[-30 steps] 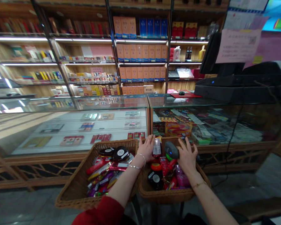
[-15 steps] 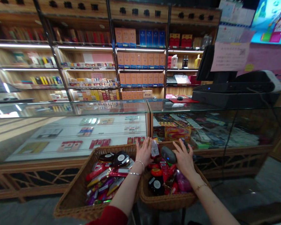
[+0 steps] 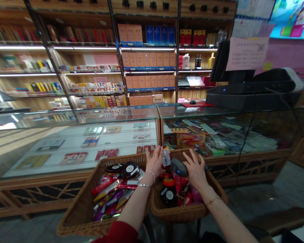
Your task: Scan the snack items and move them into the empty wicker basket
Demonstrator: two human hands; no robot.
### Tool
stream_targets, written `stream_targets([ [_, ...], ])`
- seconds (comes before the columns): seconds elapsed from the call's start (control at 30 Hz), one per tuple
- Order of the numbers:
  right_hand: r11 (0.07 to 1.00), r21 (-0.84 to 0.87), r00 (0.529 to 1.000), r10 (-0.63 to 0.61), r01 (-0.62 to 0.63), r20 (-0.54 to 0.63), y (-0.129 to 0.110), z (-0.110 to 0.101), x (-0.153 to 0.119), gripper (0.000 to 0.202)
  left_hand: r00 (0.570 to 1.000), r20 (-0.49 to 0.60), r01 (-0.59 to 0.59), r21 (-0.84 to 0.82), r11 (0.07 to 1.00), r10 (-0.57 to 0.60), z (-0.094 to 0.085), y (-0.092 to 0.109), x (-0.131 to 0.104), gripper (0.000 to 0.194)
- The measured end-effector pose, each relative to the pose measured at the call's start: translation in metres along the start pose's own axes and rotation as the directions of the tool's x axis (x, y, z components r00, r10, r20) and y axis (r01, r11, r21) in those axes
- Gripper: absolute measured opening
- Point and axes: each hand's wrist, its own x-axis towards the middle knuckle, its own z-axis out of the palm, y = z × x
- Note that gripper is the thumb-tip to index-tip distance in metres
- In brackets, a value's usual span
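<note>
My left hand (image 3: 154,163) grips the edge of a small packet (image 3: 166,158) in clear and reddish wrapping, its white barcode label facing me. Facing it, my right hand (image 3: 197,171) holds a dark grey handheld barcode scanner (image 3: 178,167) with a blue light, partly hidden by the fingers. The scanner's head is close beside the packet. Both hands are over the right wicker basket (image 3: 182,216), which holds red wrapped items, a round black case (image 3: 168,196) and something purple. The left wicker basket (image 3: 74,212) contains more wrapped items and two black cases (image 3: 130,169).
Behind the baskets stands a glass display counter (image 3: 108,114) with small boxes inside. A monitor (image 3: 220,62) and a black machine (image 3: 253,96) sit on its right end, with a cable hanging down. Shelves of orange boxes (image 3: 149,60) line the back wall.
The scanner and my right hand have shifted slightly left, a little nearer the packet. My left hand keeps its grip. The whole view has shifted slightly.
</note>
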Motion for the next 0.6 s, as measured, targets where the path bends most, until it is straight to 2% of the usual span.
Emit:
stream_targets([
  [0.6,1.000,0.014,1.000,-0.014,0.013,0.014,-0.0011,-0.0024,-0.0013,0.030,1.000,0.014,0.007,-0.012,1.000,-0.007,-0.0004,0.0013,-0.0002,0.116],
])
